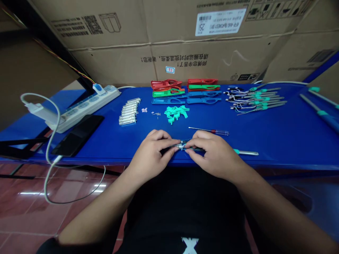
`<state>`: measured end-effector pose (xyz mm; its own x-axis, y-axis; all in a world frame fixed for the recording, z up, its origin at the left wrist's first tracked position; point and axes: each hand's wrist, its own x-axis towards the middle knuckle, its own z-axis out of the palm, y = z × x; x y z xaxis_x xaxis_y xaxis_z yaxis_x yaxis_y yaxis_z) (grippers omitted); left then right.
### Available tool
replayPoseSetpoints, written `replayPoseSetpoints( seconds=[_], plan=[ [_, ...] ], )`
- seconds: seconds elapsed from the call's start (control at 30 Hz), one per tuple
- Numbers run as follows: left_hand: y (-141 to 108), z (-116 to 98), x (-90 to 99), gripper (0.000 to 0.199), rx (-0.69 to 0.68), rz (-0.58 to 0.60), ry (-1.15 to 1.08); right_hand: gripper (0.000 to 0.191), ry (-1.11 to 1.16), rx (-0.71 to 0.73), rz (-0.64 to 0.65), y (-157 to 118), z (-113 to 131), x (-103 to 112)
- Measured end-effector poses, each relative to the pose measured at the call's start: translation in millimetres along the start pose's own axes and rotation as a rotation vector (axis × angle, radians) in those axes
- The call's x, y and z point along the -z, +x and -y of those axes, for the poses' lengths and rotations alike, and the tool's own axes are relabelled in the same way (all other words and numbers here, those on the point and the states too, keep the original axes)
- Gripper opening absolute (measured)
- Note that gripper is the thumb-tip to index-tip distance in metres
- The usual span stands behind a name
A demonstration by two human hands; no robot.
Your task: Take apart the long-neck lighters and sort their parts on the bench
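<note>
**At the blue worktop: a two-handed pinch**

Near its front edge, the left hand and right hand hold a teal-collared metal rod between closed fingers, just below a red-handled precision screwdriver.

At the upper left of the frame, I have a power strip on the blue table, just beside a black phone. Its white cable loops down over the red tiled floor, and cardboard boxes stand behind.
</note>
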<state>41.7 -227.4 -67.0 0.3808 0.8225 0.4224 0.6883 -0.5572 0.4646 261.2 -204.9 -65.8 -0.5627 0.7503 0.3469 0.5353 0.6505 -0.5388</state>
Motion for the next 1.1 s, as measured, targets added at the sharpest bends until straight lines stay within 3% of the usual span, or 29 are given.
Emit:
replayPoseSetpoints(
  seconds=[0.23,0.43,1.1],
  plan=[
    [5.2,4.1,2.9,0.021,0.055,0.083,-0.027,0.012,-0.026,-0.008,0.002,-2.3,0.9,1.6],
    [8.2,5.2,3.4,0.021,0.062,0.092,-0.016,0.014,-0.060,0.008,-0.073,-2.9,-0.1,2.9],
    [20.7,10.4,8.9,0.010,0.094,0.162,-0.039,0.026,-0.177,0.083,-0.073,-5.7,-9.0,-7.8]
  ],
)
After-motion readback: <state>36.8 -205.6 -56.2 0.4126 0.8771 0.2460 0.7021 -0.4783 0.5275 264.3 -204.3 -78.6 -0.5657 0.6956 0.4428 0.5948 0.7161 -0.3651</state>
